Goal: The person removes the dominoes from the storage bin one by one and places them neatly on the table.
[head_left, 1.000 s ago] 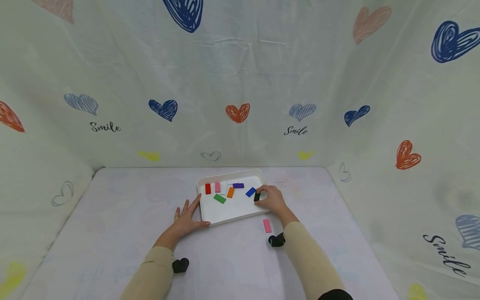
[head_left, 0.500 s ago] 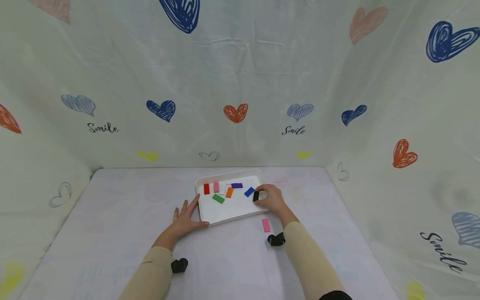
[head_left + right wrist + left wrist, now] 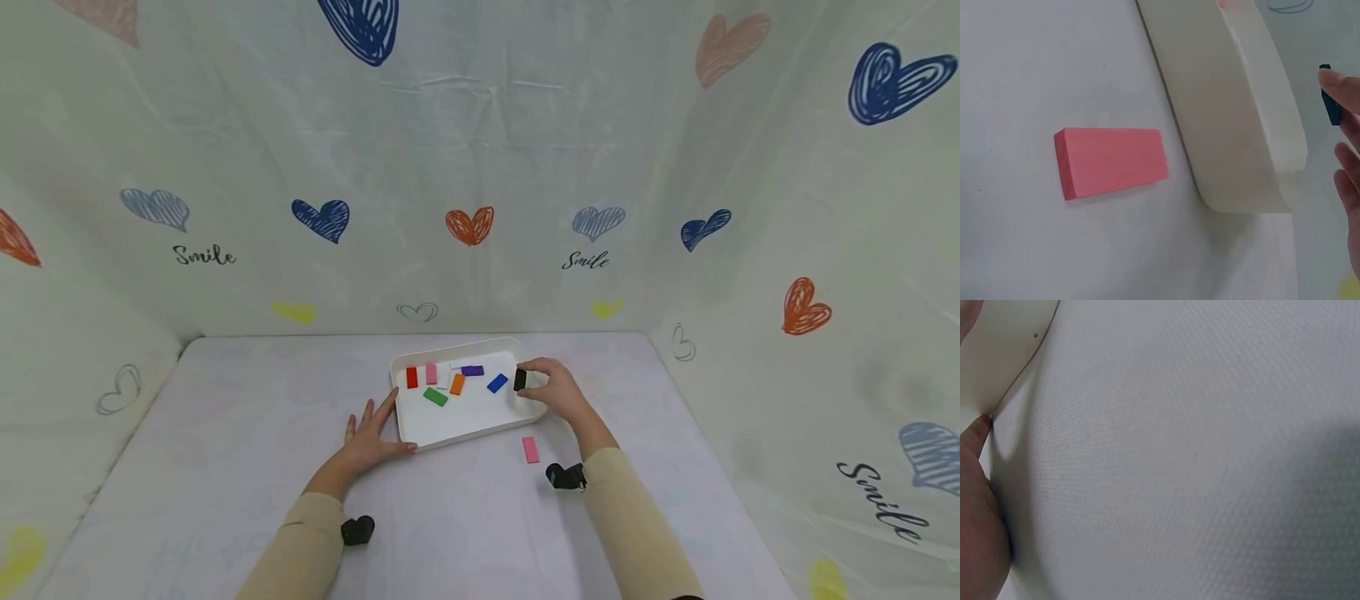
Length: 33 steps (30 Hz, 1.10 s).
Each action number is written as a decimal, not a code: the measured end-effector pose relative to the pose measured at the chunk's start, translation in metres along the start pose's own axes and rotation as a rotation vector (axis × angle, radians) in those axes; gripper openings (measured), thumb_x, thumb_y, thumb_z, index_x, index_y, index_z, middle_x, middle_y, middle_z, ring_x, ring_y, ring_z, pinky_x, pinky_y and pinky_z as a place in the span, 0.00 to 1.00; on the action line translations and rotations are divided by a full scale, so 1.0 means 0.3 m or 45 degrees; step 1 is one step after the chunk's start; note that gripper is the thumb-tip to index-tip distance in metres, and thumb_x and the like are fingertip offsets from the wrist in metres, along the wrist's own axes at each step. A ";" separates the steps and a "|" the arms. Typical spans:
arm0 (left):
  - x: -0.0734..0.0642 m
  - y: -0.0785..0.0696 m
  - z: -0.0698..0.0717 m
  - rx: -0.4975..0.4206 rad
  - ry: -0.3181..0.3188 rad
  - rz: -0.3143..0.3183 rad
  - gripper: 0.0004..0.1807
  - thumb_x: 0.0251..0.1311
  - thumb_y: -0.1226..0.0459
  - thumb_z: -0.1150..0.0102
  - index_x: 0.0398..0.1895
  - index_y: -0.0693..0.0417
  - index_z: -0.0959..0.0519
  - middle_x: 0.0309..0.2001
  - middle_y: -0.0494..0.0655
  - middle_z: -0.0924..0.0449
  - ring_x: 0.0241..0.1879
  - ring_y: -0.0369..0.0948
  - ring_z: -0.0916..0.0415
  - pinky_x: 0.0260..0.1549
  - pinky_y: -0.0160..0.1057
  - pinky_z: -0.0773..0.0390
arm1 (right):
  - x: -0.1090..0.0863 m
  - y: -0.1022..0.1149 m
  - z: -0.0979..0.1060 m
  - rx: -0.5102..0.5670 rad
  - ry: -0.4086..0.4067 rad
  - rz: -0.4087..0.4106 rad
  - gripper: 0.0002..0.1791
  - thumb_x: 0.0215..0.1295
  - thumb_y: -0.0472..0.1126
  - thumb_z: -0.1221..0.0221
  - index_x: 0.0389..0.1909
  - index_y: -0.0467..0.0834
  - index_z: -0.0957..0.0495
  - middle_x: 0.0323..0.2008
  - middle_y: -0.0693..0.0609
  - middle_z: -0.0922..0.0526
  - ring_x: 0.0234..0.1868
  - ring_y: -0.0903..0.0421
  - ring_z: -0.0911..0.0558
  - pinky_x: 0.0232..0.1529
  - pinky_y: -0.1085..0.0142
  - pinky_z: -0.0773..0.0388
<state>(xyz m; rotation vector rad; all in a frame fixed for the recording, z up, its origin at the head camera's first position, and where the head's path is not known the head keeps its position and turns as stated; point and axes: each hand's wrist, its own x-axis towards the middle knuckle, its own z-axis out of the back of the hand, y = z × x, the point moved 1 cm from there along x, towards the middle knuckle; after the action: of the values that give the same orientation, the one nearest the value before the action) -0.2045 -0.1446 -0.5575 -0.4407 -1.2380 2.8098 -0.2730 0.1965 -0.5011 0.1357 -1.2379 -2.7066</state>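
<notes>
Between thumb and fingers my right hand (image 3: 557, 390) pinches a small black block (image 3: 521, 379), held above the right end of a white tray (image 3: 442, 427). In the right wrist view the black block (image 3: 1330, 103) stands out past the tray wall (image 3: 1216, 106). My left hand (image 3: 366, 446) spreads its fingers along the tray's left side, thumb at the near left corner and index finger on the left edge. Only part of that left hand (image 3: 982, 531) shows in the left wrist view. A blue block (image 3: 497, 383) lies in the tray left of the black one.
Also in the tray lie red (image 3: 412, 377), pink (image 3: 431, 374), purple (image 3: 472, 371), orange (image 3: 457, 384) and green (image 3: 435, 397) blocks, plus white pieces (image 3: 444, 380). Another pink block (image 3: 1113, 162) lies on the table in front of the tray. A heart-printed curtain (image 3: 420, 167) hangs behind.
My right hand has raised the black block from its place beside the blue block and carried it slightly right and back. The left hand and tray keep their place.
</notes>
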 end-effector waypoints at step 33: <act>-0.011 -0.004 0.001 0.012 0.004 0.002 0.62 0.45 0.48 0.25 0.79 0.46 0.55 0.76 0.58 0.55 0.74 0.60 0.73 0.66 0.61 0.79 | -0.182 -0.119 0.035 0.467 0.170 -0.243 0.29 0.56 0.31 0.32 0.60 0.39 0.24 0.34 0.42 0.13 0.38 0.49 0.14 0.48 0.59 0.19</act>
<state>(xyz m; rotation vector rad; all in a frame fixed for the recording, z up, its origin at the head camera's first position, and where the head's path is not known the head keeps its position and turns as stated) -0.2015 -0.1444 -0.5556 -0.4454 -1.2233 2.8139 -0.2246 0.2373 -0.5205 0.4933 -1.7439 -2.5357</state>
